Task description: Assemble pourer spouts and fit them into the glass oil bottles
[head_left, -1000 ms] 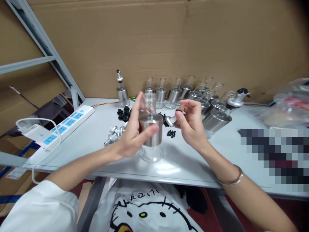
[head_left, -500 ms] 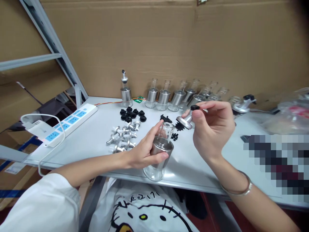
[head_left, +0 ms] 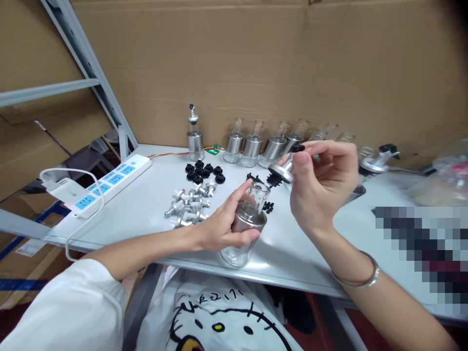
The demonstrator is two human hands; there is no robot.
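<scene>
My left hand (head_left: 223,223) is wrapped round a glass bottle (head_left: 239,256) with a steel sleeve, which stands tilted near the table's front edge. Its open neck points up and to the right. Pinched in my right hand (head_left: 323,183) is a silver pourer spout (head_left: 283,171) with a black top and a black ribbed stopper. The stopper hangs just above and right of the bottle's mouth, apart from it. Beyond the bottle lie black lever pieces (head_left: 255,178) and small black caps (head_left: 268,207).
Black stoppers (head_left: 204,171) and silver spouts (head_left: 188,207) lie in piles to the left. Along the cardboard wall stand a bottle with a spout (head_left: 195,141) and several open bottles (head_left: 253,145). A power strip (head_left: 109,185) is at left, plastic bags (head_left: 444,178) at right.
My right hand has lifted the pourer spout slightly, relative to the bottle. My left hand keeps its hold on the bottle. The whole view has shifted a little.
</scene>
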